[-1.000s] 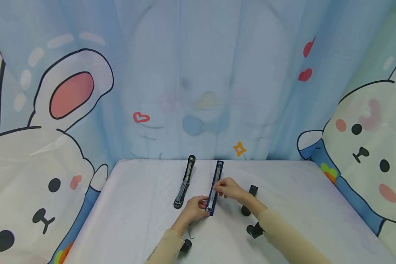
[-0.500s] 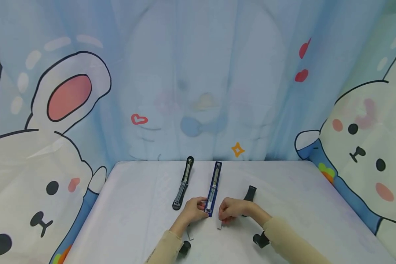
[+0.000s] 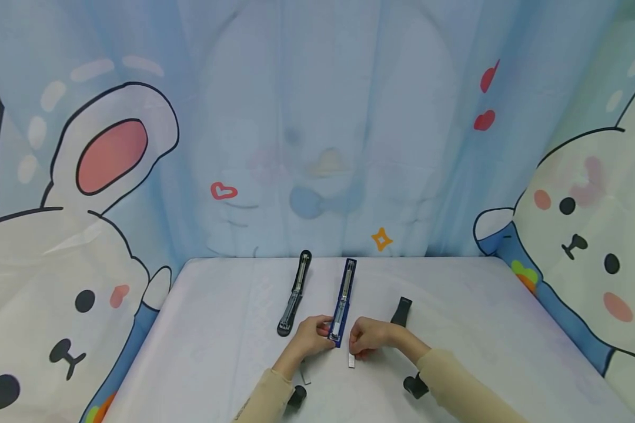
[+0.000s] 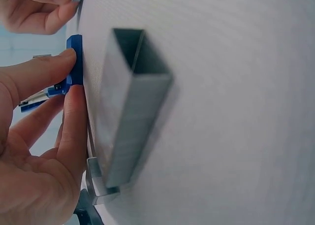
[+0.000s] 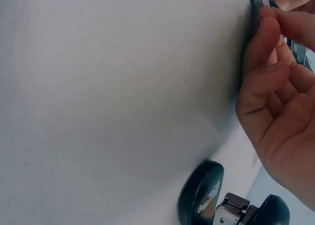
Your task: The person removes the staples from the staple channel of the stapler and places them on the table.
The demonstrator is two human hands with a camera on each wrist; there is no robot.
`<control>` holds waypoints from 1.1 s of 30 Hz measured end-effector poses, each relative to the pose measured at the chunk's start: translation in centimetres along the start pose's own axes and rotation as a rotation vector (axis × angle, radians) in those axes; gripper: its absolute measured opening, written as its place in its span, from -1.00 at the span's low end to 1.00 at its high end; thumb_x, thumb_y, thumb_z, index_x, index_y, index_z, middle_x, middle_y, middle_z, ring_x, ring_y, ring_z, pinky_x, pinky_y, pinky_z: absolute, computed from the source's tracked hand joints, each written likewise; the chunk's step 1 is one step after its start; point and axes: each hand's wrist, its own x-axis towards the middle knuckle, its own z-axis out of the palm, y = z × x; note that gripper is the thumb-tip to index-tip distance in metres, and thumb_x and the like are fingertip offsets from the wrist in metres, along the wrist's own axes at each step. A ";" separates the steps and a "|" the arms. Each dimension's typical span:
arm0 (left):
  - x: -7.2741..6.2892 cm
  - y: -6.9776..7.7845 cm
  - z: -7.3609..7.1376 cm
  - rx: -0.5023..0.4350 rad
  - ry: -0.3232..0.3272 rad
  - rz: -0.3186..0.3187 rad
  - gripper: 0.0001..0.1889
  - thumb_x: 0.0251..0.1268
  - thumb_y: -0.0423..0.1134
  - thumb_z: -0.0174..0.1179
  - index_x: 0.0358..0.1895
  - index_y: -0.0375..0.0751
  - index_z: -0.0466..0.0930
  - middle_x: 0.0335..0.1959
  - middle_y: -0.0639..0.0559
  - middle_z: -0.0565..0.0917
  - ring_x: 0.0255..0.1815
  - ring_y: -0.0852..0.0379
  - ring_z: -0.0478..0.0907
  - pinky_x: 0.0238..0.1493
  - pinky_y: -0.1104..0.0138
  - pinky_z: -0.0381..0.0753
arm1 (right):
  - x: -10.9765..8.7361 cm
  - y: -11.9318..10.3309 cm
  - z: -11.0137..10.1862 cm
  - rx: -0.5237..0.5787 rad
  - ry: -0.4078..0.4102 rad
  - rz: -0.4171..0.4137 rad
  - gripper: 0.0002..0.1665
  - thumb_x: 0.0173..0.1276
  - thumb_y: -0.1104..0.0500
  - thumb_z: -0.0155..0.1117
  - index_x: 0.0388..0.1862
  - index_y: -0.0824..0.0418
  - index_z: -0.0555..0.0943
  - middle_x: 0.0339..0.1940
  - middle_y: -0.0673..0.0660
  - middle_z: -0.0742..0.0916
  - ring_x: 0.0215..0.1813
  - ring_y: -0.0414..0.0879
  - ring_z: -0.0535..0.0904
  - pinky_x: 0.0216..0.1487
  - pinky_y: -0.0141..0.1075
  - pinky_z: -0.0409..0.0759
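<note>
White table point(image 3: 217, 352), blue stapler point(image 3: 343, 298) — cartoon-print curtain point(image 3: 323, 106)

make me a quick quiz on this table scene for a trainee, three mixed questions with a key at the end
1. True or false: in the head view, the long black stapler with silver metal inner parts lies to the left of the long blue stapler with a silver metal track.
2. What does the person's left grip hold? A) the black stapler B) the blue stapler C) nothing
3. Name what the right grip pinches.

Key: 1. True. 2. B, at its near end. 3. A narrow, straight silver metal strip.
</note>
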 end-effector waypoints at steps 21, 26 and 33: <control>0.1 -0.3 0.1 0.007 -0.003 0.005 -0.45 -0.08 -0.53 0.44 0.12 -0.38 0.60 -0.35 0.00 0.62 -0.30 0.15 0.56 -0.22 0.31 0.60 | 2.0 -0.4 -1.5 0.131 0.259 -0.155 -0.77 0.45 0.21 0.17 -0.21 0.38 0.65 -0.45 0.05 0.68 -0.40 -0.16 0.57 -0.39 -0.32 0.57; 0.0 -0.3 0.1 0.008 -0.006 0.016 -0.45 -0.09 -0.53 0.44 0.12 -0.40 0.60 -0.35 0.00 0.61 -0.31 0.15 0.56 -0.24 0.35 0.58 | 2.3 -0.6 -1.2 0.092 0.281 -0.172 -0.79 0.43 0.25 0.18 -0.25 0.39 0.68 -0.51 0.04 0.67 -0.46 -0.17 0.53 -0.46 -0.37 0.51; 0.1 -0.4 0.0 0.018 -0.003 0.038 -0.46 -0.10 -0.53 0.44 0.10 -0.39 0.61 -0.36 -0.02 0.63 -0.32 0.15 0.56 -0.25 0.36 0.57 | 2.6 -1.5 -1.3 -0.025 0.284 -0.235 -0.87 0.29 0.34 0.26 -0.38 0.38 0.71 -0.61 -0.01 0.63 -0.54 -0.23 0.47 -0.50 -0.43 0.44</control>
